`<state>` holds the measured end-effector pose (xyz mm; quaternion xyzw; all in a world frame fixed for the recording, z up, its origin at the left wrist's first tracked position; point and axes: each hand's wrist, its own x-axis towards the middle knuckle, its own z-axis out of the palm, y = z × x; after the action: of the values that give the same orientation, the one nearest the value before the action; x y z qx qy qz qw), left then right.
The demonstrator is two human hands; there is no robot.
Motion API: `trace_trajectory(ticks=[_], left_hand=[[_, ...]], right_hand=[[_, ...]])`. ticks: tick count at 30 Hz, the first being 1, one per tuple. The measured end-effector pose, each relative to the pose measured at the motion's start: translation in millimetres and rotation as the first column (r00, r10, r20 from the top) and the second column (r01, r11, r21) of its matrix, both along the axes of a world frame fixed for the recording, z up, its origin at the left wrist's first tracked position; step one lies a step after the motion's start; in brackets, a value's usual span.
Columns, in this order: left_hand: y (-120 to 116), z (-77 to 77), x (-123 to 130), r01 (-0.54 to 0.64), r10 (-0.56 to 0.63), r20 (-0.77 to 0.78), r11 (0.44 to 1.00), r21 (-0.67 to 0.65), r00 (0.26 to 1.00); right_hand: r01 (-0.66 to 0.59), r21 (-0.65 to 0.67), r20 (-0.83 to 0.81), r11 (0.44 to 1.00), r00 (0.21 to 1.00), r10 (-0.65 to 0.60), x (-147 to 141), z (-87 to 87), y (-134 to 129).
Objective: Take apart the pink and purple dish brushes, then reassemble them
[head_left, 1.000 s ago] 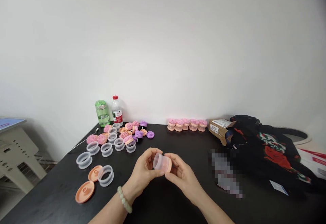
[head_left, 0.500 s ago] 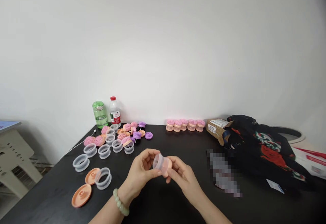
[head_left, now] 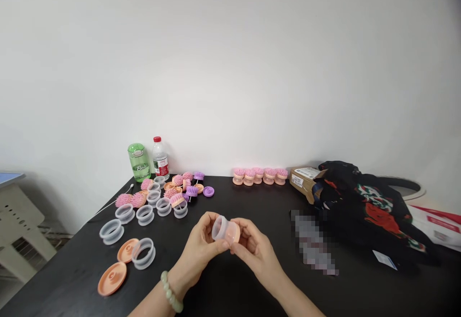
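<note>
Between both hands is a translucent plastic ring (head_left: 220, 228) with an orange disc (head_left: 236, 234) fitted at its right end; the piece lies tilted on its side, its open end facing left. My left hand (head_left: 203, 240), with a bead bracelet at the wrist, grips the ring's left part. My right hand (head_left: 255, 246) closes on the orange disc end, fingers behind and thumb in front. To the left lie two loose orange discs (head_left: 112, 278) and a translucent ring (head_left: 143, 253), one disc partly under the ring's edge.
Several translucent rings (head_left: 145, 215) and pink and purple bristle heads (head_left: 177, 199) spread over the left of the black table (head_left: 201, 298). A green bottle (head_left: 139, 162) and a red-capped bottle (head_left: 160, 158) stand behind. Assembled pink brushes (head_left: 248, 177) line the wall. A cardboard box (head_left: 304, 182) and black bag (head_left: 345, 211) lie right.
The held ring and disc have turned slightly in my fingers and shifted a little left. My right thumb has moved left along the piece. The whole view has shifted slightly.
</note>
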<state>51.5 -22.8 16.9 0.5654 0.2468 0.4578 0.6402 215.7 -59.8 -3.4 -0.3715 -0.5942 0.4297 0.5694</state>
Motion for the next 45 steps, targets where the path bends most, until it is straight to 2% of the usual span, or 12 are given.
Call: trace_trajectory(ticks=[4, 9, 11, 16, 22, 28, 36, 41, 45], left_hand=[[0, 0.6, -1, -0.008, 0.008, -0.014, 1.0, 0.001, 1.0], [0, 0.5, -5, 0.083, -0.077, 0.121, 0.996, -0.038, 0.99], [0, -0.4, -5, 0.075, -0.064, 0.159, 0.995, -0.063, 0.985], [0, -2.1, -3, -0.04, 0.046, 0.094, 0.997, -0.067, 0.994], [0, 1.6, -7, 0.071, -0.068, 0.141, 0.997, -0.021, 0.988], [-1, -4.5, -2, -0.015, 0.021, 0.078, 0.997, -0.079, 0.997], [2, -1.8, -4, 0.075, -0.072, 0.136, 0.997, -0.012, 0.988], [5, -2.7, -4, 0.108, -0.105, 0.168, 0.994, -0.01, 0.98], [7, -3.4, -3, 0.084, -0.078, 0.22, 0.996, -0.019, 0.972]], right_hand=[[-0.025, -0.015, -0.008, 1.0, 1.0, 0.025, 0, -0.8, 0], [-0.048, -0.036, -0.066, 0.998, 0.997, 0.046, 1, -0.3, 1], [-0.036, -0.039, -0.068, 0.999, 0.997, 0.033, 0, -1.5, 1], [-0.01, -0.029, -0.063, 1.0, 0.998, 0.008, 0, -6.5, 3], [-0.027, -0.04, -0.063, 0.999, 0.998, 0.025, 1, -5.8, 3], [-0.025, -0.03, -0.064, 0.999, 0.998, 0.023, 0, -6.3, 2], [-0.133, -0.065, -0.216, 0.989, 0.97, 0.116, 0, -2.5, 2], [-0.262, -0.17, -0.39, 0.95, 0.903, 0.179, -6, -1.1, -1], [-0.325, -0.238, -0.508, 0.915, 0.845, 0.168, -9, -5.9, 1]])
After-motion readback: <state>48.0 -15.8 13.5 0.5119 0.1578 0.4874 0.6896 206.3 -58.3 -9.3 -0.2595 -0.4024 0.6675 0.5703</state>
